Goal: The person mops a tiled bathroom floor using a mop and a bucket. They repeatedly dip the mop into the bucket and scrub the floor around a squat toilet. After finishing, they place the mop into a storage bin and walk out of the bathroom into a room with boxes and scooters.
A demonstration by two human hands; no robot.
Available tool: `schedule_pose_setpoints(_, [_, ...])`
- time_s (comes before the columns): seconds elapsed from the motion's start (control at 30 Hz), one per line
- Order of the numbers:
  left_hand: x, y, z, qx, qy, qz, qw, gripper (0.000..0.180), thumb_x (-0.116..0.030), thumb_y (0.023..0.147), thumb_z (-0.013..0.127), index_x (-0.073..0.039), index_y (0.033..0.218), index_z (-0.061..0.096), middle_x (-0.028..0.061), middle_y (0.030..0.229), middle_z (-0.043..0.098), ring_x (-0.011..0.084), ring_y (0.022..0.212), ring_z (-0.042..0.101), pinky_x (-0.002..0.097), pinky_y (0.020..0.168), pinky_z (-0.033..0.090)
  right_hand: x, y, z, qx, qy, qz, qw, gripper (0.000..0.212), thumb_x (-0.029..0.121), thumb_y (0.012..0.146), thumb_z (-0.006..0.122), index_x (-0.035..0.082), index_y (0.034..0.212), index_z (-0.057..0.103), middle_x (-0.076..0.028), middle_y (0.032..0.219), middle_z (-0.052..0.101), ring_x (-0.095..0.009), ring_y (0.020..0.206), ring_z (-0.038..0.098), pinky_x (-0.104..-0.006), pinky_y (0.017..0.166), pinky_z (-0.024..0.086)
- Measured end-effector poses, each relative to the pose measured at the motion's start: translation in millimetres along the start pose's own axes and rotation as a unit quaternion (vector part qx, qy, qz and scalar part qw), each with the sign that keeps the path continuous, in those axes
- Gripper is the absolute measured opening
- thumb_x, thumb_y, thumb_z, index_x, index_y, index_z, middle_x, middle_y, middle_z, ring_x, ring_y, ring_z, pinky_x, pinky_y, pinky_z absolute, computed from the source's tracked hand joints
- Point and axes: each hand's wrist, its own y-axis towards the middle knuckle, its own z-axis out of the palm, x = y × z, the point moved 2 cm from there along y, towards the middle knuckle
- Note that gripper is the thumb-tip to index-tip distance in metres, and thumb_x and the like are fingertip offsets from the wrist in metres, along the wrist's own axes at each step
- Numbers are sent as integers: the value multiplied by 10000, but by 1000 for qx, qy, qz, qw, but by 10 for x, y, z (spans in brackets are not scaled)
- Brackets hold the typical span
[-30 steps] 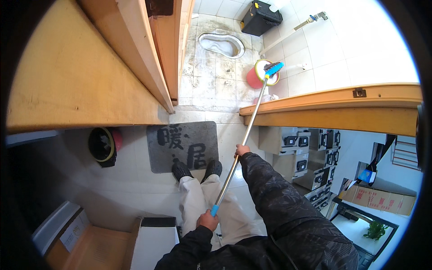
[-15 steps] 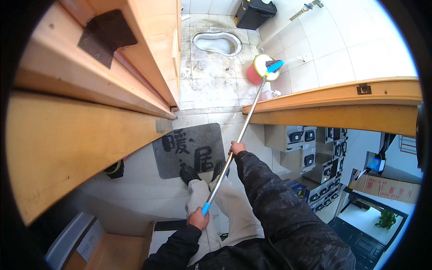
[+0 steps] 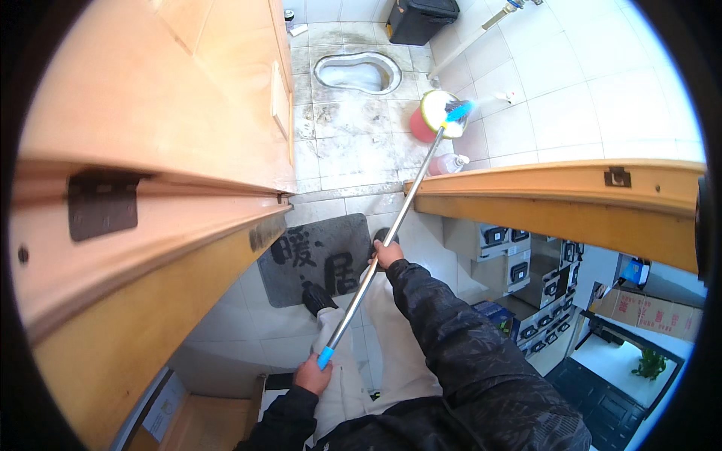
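A long-handled scrub brush (image 3: 406, 203) with a metal pole and a blue head slants from my lap up to the far right. Near the pole's blue lower end, my left hand (image 3: 312, 374) is closed around it. Further up, around its middle, my right hand (image 3: 386, 255) grips the same pole. The brush's blue head with dark bristles is over a pink bucket (image 3: 423, 125) with a yellow-green rim and white stuff inside; whether it touches the contents I cannot tell. Beside the bucket stands a pinkish bottle (image 3: 448, 164) with a white top.
A squat toilet (image 3: 358, 74) is set in the stained tile floor, with a black bin (image 3: 423, 21) behind. An orange wooden door (image 3: 158, 90) and a frame (image 3: 556, 184) flank the doorway. A grey mat (image 3: 278, 278) lies underfoot; metal drawers (image 3: 519, 263) stand right.
My right foot has stepped forward toward the doorway. My left hand has shifted lower left with the pole's end, while the brush head stays over the bucket. More of the door shows.
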Motion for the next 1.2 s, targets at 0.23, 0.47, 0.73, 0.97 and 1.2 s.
schedule_pose_setpoints(0.23, [-417, 48, -768, -45, -6, -16, 999, 357, -384, 831, 652, -36, 888, 597, 241, 872, 658, 445, 855, 623, 527, 747, 493, 534, 330, -25, -21, -171, -10, 985, 539, 455, 848, 654, -80, 905, 663, -233, 856, 684, -351, 809, 688, -440, 741, 536])
schedule_pose_setpoints(0.47, [-985, -355, -929, -61, 63, -53, 995, 306, -361, 787, 681, -60, 785, 628, 207, 738, 654, 417, 769, 647, 528, 715, 514, 959, 661, -345, 98, 294, 182, 933, 266, 254, 925, 581, -3, 986, 545, -102, 739, 570, -252, 607, 609, -418, 509, 530])
schedule_pose_setpoints(0.73, [-471, -807, -150, -94, 79, -45, 991, 302, -371, 723, 696, -78, 712, 621, 191, 636, 626, 418, 626, 626, 535, 619, 513, 991, -4, -399, -18, 230, 189, 955, 221, 249, 898, 538, 47, 871, 454, -67, 572, 391, -210, 459, 421, -414, 428, 435])
schedule_pose_setpoints(0.97, [495, -990, 496, -117, 60, -44, 990, 274, -315, 713, 708, -78, 681, 575, 169, 602, 607, 393, 601, 626, 513, 588, 513, 846, -991, -316, -31, 253, 203, 945, 253, 232, 881, 568, 6, 874, 454, -92, 538, 374, -239, 432, 434, -414, 411, 397])
schedule_pose_setpoints(1.2, [1028, -814, 705, -154, 16, 46, 987, 274, -310, 733, 716, -75, 710, 578, 174, 640, 621, 402, 637, 631, 518, 594, 508, 858, -1668, -228, -33, 250, 127, 959, 235, 245, 915, 555, 88, 788, 434, -38, 567, 384, -190, 471, 422, -386, 479, 420])
